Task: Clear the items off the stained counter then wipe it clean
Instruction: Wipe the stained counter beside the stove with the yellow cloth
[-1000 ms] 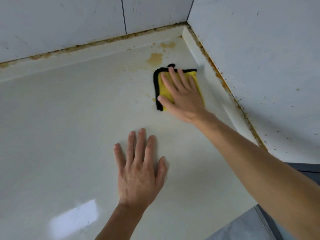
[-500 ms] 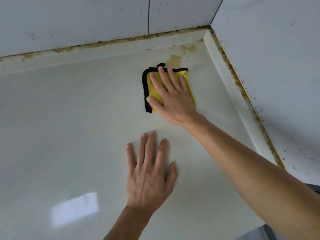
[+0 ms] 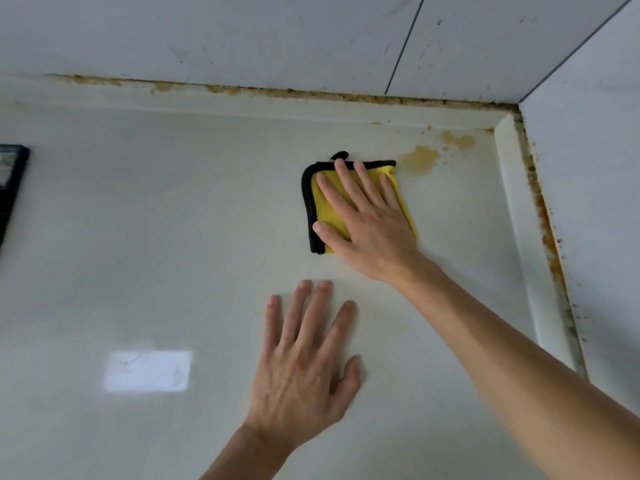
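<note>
A folded yellow cloth (image 3: 323, 209) with a black border lies flat on the cream counter (image 3: 156, 237). My right hand (image 3: 367, 223) presses down on it with fingers spread, covering most of it. My left hand (image 3: 304, 368) rests palm-down on the bare counter just in front of the cloth, fingers apart, holding nothing. Brown-yellow stains (image 3: 420, 159) mark the counter just right of the cloth, near the back right corner.
Grimy brown seams (image 3: 545, 216) run along the raised back and right edges where the counter meets white wall tiles (image 3: 242, 39). A dark object (image 3: 10, 188) pokes in at the left edge. A bright window reflection (image 3: 149, 370) sits on the counter at the front left.
My right hand has slid the cloth leftward, away from the corner stains. The view has shifted left, bringing the dark object into sight. My left hand stays flat on the counter.
</note>
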Demonstrator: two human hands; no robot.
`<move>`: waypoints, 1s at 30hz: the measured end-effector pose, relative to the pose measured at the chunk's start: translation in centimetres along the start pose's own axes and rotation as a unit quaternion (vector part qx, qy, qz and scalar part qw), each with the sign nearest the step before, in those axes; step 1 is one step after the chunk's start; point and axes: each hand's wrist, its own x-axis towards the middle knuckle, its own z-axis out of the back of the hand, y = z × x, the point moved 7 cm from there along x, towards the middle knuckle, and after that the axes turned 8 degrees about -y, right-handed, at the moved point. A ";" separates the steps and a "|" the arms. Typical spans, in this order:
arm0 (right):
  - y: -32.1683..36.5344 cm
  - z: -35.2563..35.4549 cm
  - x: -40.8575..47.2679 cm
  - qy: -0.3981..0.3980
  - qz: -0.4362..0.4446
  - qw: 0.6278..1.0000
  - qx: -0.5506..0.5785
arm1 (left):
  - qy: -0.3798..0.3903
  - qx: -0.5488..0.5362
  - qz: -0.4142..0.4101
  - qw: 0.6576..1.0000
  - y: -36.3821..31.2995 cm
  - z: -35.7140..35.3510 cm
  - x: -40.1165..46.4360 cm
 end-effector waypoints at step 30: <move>-14.0 2.4 0.5 -0.051 -0.201 0.978 -0.010 | -0.056 0.015 -0.012 0.998 0.4 -0.6 -0.5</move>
